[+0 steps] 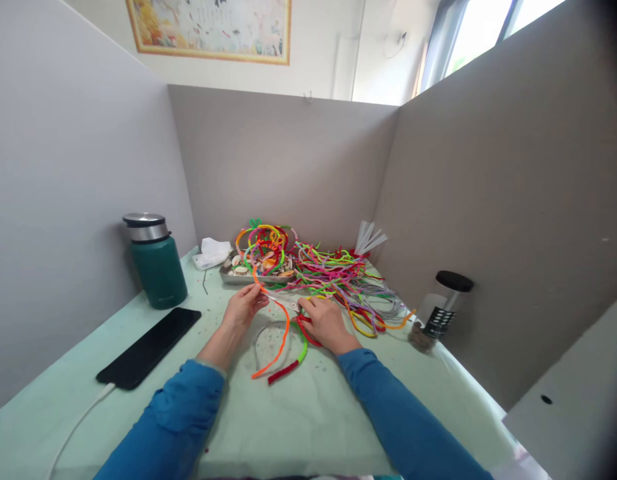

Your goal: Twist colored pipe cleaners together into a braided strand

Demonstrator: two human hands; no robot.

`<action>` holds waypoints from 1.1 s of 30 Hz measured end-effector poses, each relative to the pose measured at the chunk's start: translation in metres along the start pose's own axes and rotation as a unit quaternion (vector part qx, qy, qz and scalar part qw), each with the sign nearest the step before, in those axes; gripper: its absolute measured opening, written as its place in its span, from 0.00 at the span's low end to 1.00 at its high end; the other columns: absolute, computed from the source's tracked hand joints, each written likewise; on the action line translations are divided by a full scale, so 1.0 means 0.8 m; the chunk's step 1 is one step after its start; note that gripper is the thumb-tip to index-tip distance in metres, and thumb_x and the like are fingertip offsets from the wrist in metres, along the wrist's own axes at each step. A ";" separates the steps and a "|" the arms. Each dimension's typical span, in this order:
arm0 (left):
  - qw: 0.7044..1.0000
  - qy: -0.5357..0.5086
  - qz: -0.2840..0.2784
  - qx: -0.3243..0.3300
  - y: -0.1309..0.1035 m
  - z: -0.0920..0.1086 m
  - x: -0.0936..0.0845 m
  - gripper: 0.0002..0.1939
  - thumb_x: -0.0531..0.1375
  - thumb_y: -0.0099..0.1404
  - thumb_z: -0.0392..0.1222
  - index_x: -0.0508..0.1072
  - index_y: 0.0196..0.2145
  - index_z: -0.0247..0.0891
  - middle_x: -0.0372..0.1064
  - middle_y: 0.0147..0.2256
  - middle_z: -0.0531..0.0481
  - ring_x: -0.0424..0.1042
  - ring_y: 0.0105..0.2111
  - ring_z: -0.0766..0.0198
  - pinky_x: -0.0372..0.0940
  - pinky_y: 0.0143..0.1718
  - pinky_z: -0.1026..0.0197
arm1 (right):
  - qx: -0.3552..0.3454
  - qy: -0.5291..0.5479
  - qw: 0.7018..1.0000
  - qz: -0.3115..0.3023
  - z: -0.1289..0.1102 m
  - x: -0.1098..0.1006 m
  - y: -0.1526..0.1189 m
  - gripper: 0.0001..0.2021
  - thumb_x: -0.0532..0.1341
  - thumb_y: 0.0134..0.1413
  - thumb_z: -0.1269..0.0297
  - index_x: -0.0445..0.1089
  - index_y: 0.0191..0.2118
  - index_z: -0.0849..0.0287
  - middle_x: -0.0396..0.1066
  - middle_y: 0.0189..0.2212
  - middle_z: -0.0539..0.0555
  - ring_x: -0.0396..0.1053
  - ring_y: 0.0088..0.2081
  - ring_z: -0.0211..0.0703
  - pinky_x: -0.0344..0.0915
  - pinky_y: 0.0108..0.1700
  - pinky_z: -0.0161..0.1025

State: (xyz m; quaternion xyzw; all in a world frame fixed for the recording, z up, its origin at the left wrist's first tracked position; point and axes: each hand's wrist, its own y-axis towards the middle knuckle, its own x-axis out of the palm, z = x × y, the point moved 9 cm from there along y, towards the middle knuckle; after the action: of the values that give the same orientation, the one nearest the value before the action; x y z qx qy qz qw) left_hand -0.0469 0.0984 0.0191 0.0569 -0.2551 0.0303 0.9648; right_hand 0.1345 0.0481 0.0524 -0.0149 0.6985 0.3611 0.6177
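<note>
The left hand (242, 308) pinches an orange pipe cleaner (287, 327); the right hand (324, 321) curls around what seem scissors (291, 305), partly hidden. Beyond the fingers sprawls a pipe-cleaner heap (333, 270); nearer lies a headband (304, 348).

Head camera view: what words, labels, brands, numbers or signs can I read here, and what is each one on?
None can be read for certain.
Framed picture on the wall: small, writing-like marks, too blurred to read.
Green bottle: a faint mark low on its front, too small to read.
Dark label on the clear jar: white marks; I cannot tell whether they are writing or pattern.
</note>
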 end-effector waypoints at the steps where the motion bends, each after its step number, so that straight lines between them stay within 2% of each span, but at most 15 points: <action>1: 1.000 -0.002 0.002 -0.004 0.000 -0.001 0.000 0.09 0.64 0.51 0.38 0.71 0.30 0.31 0.67 0.22 0.51 0.69 0.23 0.69 0.68 0.28 0.64 | 0.001 -0.002 1.000 -0.002 0.000 0.001 0.000 0.17 0.54 0.54 0.53 0.64 0.46 0.56 0.66 0.35 0.55 0.62 0.37 0.43 0.53 0.38 0.37; 9: 1.000 -0.015 0.008 -0.010 0.002 -0.004 -0.003 0.05 0.61 0.54 0.34 0.72 0.30 0.31 0.68 0.23 0.50 0.70 0.23 0.69 0.69 0.28 0.65 | -0.001 0.002 1.000 0.015 0.000 0.000 -0.001 0.21 0.51 0.54 0.47 0.64 0.46 0.55 0.67 0.35 0.55 0.63 0.35 0.43 0.52 0.35 0.37; 23: 0.998 -0.055 0.013 -0.039 -0.004 -0.006 0.000 0.01 0.59 0.55 0.31 0.71 0.29 0.31 0.70 0.24 0.49 0.71 0.24 0.68 0.69 0.29 0.65 | -0.010 0.030 0.999 0.026 0.001 0.005 -0.002 0.21 0.51 0.53 0.45 0.66 0.42 0.56 0.70 0.32 0.53 0.65 0.34 0.42 0.51 0.32 0.35; 33: 0.996 -0.068 0.024 -0.051 -0.002 -0.009 -0.004 0.03 0.60 0.54 0.32 0.71 0.29 0.31 0.71 0.25 0.48 0.71 0.25 0.67 0.69 0.30 0.63 | -0.011 0.026 0.999 0.020 -0.001 0.007 0.000 0.21 0.49 0.54 0.45 0.66 0.42 0.56 0.71 0.32 0.54 0.66 0.33 0.42 0.52 0.36 0.36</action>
State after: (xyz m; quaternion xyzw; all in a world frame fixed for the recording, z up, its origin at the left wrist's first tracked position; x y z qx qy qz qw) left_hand -0.0461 0.0973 0.0111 0.0034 -0.3225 0.0364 0.9459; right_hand 0.1325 0.0495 0.0476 -0.0169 0.7103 0.3806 0.5919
